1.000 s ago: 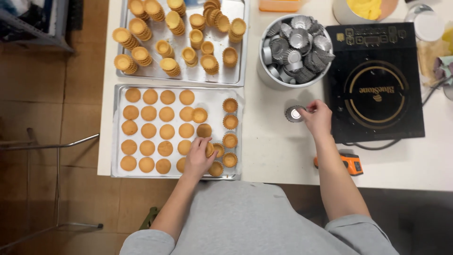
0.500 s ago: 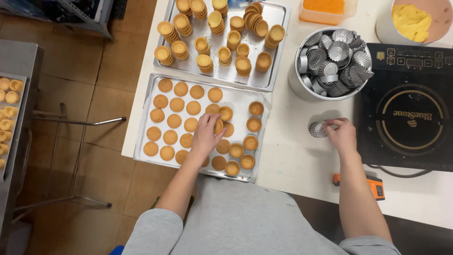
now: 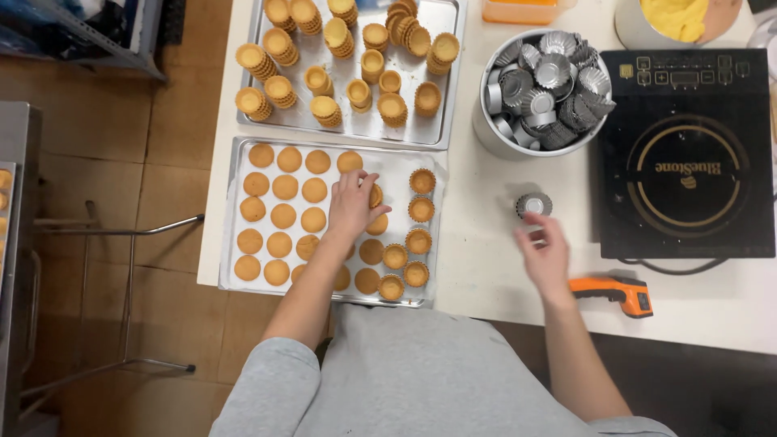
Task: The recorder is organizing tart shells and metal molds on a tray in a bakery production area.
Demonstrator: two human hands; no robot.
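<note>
My left hand [image 3: 353,204] rests palm down on a metal baking tray [image 3: 231,243] of round tart shells, its fingers closed over one shell [image 3: 375,196] near the tray's middle. Most shells lie flipped over; several on the right stand upright. My right hand [image 3: 544,252] hovers blurred above the white table, fingers apart and holding nothing, just below a small stack of fluted metal tart moulds [image 3: 533,205] standing on the table.
A second tray [image 3: 441,105] behind holds stacks of baked shells. A white bucket [image 3: 486,121] full of fluted moulds stands beside a black induction hob [image 3: 688,154]. An orange handheld thermometer [image 3: 617,291] lies near the front edge. A bowl of yellow filling [image 3: 676,16] sits at the back.
My right hand has let go of the mould stack and pulled back toward me. My left hand stays on the tray, over a shell a little further up it. The camera view shifted left.
</note>
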